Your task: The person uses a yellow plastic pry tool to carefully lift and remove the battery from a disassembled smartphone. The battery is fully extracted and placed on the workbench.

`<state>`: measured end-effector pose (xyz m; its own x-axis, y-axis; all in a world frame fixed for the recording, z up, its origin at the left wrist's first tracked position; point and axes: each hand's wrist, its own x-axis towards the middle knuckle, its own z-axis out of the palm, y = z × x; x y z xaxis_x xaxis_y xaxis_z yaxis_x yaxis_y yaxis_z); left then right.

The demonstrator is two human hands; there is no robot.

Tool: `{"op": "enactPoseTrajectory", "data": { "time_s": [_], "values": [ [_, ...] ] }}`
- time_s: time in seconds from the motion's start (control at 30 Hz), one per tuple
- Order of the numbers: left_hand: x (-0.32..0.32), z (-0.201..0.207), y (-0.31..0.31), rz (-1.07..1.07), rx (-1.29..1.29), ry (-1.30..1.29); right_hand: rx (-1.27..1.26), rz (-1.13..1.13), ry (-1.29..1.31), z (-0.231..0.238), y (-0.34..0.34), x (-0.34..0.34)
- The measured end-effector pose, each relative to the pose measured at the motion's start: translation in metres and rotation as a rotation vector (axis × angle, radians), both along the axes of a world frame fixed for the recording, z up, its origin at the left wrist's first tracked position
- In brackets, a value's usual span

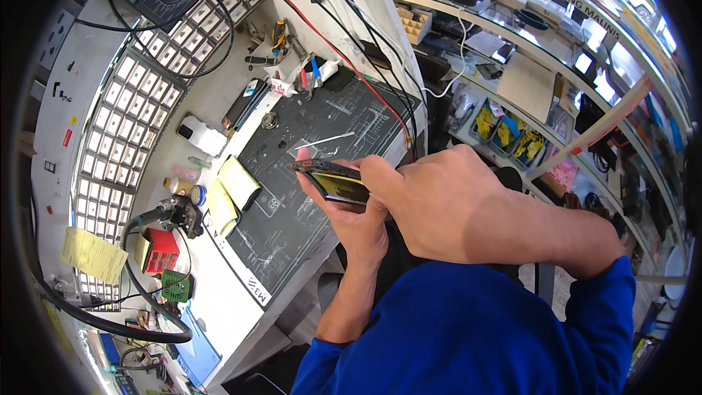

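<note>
A dark smartphone [340, 187] with a glossy yellowish face is held up, tilted, over the near edge of the workbench. My left hand [360, 232] is closed round it from below, and its fingertips show past the far edge. My right hand [453, 201] grips the phone's right end, thumb and forefinger bent against it. Its other fingers are hidden behind the back of the hand. On the dark printed work mat [292, 249] beyond lie a thin light strip [325, 140] and an open yellow notepad [238, 183].
Screwdrivers and pliers [311, 73] lie at the mat's far end. Small parts drawers [121, 113] line the left wall. A red cable [329, 47] crosses the bench's right side. Glass display shelves [534, 88] stand to the right. A black hose [139, 285] curves at the left.
</note>
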<state>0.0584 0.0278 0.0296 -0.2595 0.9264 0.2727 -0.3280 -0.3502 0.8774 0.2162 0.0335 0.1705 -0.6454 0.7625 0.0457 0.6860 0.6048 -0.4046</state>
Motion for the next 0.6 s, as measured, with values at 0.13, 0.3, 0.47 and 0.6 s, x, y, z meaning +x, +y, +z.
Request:
{"op": "enactPoseTrajectory", "data": {
  "time_s": [0.13, 0.3, 0.47, 0.6],
  "values": [
    [-0.005, 0.002, -0.002, 0.036, -0.030, -0.018, -0.028, 0.042, 0.038, -0.006, 0.002, -0.007],
    [-0.016, 0.001, -0.003, 0.020, -0.041, -0.058, 0.065, 0.109, 0.091, -0.015, 0.011, -0.015],
    [-0.016, 0.011, -0.004, -0.061, -0.096, -0.030, 0.077, 0.067, 0.106, 0.003, 0.015, -0.009],
    [-0.014, 0.014, -0.007, -0.115, -0.139, -0.041, 0.062, 0.047, 0.067, 0.013, 0.010, -0.007]
  ]
}}
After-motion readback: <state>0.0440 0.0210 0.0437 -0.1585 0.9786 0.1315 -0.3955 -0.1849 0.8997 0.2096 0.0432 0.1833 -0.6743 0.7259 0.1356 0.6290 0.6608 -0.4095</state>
